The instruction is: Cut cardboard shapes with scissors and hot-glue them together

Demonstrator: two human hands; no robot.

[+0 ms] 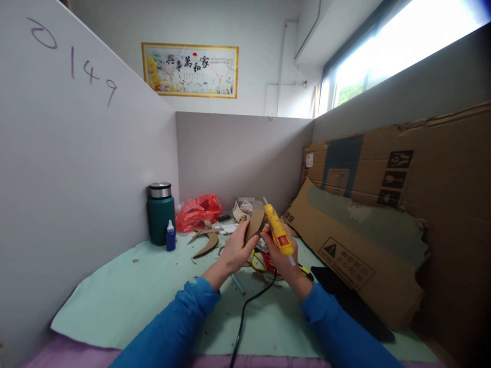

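Observation:
My left hand [235, 250] is closed around a curved piece of cardboard [254, 223], held up above the table. In my right hand [279, 255] is a yellow hot glue gun [277, 229], its nozzle pointing up and away and a clear glue stick poking out of its rear end. A red light or switch shows on its side, and a black cord [245, 306] runs from it toward me. My right fingertips come close to the cardboard's lower edge; whether they touch it I cannot tell. Beneath my hands lie yellow-handled scissors [258, 260] and a red-handled tool [269, 263], both partly hidden.
Crescent-shaped cardboard offcuts [207, 246] lie left of my hands. Behind stand a dark green bottle [161, 214], a small blue bottle [171, 237] and a red plastic bag [199, 212]. Large cardboard sheets [360, 245] lean along the right, beside a black mat [353, 304]. Partitions enclose the table.

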